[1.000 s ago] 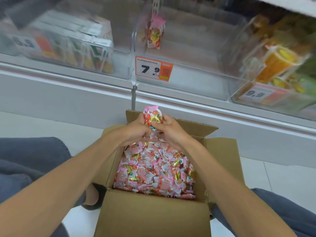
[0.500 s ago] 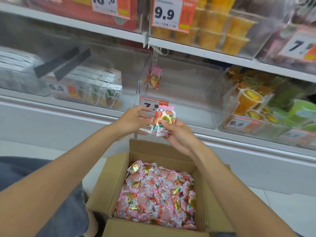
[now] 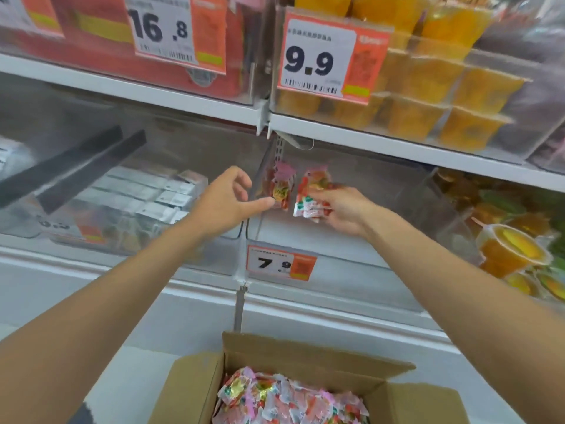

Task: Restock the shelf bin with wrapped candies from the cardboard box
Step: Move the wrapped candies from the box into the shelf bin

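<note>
Pink-and-red wrapped candies (image 3: 312,194), a small handful, clamped in right grip (image 3: 345,209) above and just right of the 7.9 price tag (image 3: 279,263), inside the front wall of the clear shelf bin (image 3: 360,276). Held low over the bin floor, probably so the pieces land inside rather than spill over the wall.

Left grip (image 3: 223,203) above-left of the tag, fingers apart and loosely curled, holding nothing. Thumb close to the display candy pack (image 3: 281,188) hanging at the bin's left wall; contact not discernible. Possibly steadying that pack, or keeping it out of the way.

Nearly bare bin floor behind the tag; restock judged barely begun.

Cardboard box (image 3: 305,353) directly below the tag, flaps open, heaped with loose candies (image 3: 290,399). Parked close, presumably for short trips.

Next, likely: let go well behind the tag. Risk of slippery wrappers sliding out forward.
</note>
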`<state>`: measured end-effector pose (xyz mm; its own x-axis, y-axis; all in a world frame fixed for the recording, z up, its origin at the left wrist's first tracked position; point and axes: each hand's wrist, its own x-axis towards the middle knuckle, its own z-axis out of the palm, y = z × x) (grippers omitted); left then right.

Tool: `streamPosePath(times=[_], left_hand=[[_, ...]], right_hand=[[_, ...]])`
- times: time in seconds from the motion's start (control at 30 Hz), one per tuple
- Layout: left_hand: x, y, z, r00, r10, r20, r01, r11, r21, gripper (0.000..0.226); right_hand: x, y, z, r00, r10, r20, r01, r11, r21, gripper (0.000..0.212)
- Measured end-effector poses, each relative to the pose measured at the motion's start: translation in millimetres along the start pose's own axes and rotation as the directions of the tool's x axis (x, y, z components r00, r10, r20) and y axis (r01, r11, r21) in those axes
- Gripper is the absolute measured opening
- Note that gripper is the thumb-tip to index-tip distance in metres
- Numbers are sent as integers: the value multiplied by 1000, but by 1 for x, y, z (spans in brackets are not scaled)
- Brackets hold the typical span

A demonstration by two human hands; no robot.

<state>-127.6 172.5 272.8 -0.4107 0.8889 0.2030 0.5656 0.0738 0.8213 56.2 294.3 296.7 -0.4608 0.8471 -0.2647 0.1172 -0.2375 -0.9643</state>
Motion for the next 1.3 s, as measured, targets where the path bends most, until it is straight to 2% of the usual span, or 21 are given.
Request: streamPosePath(times=[0.1,0.2,0.27,0.37,0.4,0.5,0.57,0.67,0.77,0.87,0.93,1.0,1.07,1.17,1.23,1.3], left_hand=[[13,-11,-2,992,-10,125,13,1000,-25,57],[14,-18,-1,991,44,128,-30,994,-105,61],[13,-21,1,991,70,114,-56,990,-126,59],[14,-22,3,990,92,109,-73,982,-172,58],[14,-22,3,989,100,106,-79,979,-188,59],[13,-22,4,988,118,102,-94,972,-215,61],[13,-22,4,988,122,97,-96,967,-236,62],[12,-21,4,986,126,105,-96,962,-255,62],[12,-22,4,985,129,112,-96,960,-262,60],[12,-22,5,986,133,100,-102,958,-268,60],[12,-22,5,986,137,93,-107,956,-273,60],[12,-22,6,985,144,94,-113,955,-274,60],[12,-23,6,984,150,92,-120,954,-276,61],[12,-23,6,984,155,84,-127,954,-272,60],[12,-23,6,985,153,83,-125,954,-271,60],[12,-23,6,985,154,83,-127,955,-270,59]], right_hand=[[49,14,17,1000,-21,-17,18,988,-154,29],[84,41,29,997,-80,-17,71,952,-297,30],[95,56,30,988,-152,11,140,873,-468,32],[105,67,23,973,-222,60,200,688,-697,62],[105,67,21,972,-225,74,209,666,-716,69],[106,62,23,971,-240,18,196,745,-638,66],[113,58,28,969,-242,-47,159,759,-632,69],[122,61,30,982,-161,-100,69,795,-603,68],[120,66,31,994,-83,-68,28,810,-586,67],[124,66,35,987,-127,-100,42,801,-597,70],[131,65,39,977,-174,-122,63,786,-615,86],[136,66,42,985,-158,-75,71,751,-656,105],[139,66,43,988,-152,-14,101,724,-682,94],[139,68,37,975,-219,-49,153,809,-567,80],[140,70,35,959,-267,-90,176,817,-549,84],[141,69,36,952,-293,-87,189,788,-585,98]])
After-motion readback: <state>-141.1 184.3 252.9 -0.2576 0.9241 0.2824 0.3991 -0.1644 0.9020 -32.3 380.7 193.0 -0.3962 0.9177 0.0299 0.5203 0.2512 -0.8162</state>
